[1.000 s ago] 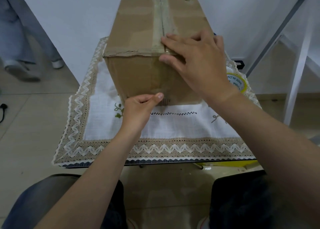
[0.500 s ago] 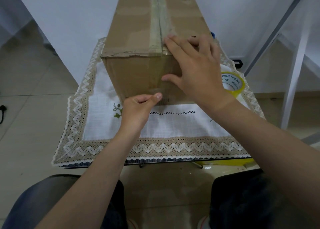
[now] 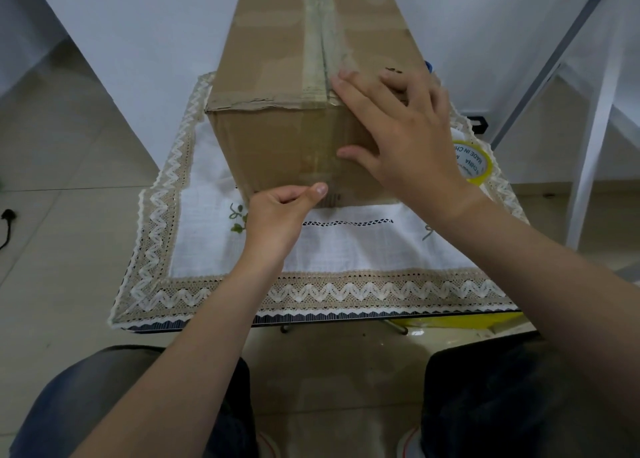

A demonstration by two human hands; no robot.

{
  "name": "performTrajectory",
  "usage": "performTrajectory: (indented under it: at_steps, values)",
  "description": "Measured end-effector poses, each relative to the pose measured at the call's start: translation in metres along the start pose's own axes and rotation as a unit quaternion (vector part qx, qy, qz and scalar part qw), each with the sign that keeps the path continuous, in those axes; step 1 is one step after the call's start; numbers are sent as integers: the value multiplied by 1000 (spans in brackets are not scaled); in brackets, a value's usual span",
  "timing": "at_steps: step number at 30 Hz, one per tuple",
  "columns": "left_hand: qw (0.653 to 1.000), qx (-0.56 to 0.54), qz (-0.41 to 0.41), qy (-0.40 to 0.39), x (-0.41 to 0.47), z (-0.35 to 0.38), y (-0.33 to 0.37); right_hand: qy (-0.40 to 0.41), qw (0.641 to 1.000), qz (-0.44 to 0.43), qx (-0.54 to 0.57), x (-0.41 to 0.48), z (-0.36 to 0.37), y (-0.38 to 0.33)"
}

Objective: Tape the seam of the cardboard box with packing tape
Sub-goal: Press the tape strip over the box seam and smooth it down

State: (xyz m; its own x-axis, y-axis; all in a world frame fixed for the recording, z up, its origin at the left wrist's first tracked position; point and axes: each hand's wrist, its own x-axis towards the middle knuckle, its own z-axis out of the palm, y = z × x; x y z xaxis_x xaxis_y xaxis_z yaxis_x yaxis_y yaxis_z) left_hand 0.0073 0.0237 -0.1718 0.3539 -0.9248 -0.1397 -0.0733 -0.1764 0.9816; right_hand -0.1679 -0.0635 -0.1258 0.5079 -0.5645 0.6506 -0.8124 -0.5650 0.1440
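Right hand (image 3: 405,135) covered the cardboard box's (image 3: 277,77) near right corner and most of the tape roll (image 3: 476,165); its label read only partly. Box's far end ran past the top edge. Clear tape end under left hand (image 3: 277,215) indistinct.

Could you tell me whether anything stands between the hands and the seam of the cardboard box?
Nothing visible does. The right hand already lies flat on the cardboard box beside the taped seam, and the left hand presses against the box's front face. The tape roll sits off to the right.
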Motion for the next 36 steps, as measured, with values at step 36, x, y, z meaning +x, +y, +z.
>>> performTrajectory:
  at_steps: [36]
  values:
    - [1000,-9,-12,15,-2,4,4,-59,983,159,70,60,-34,-34]
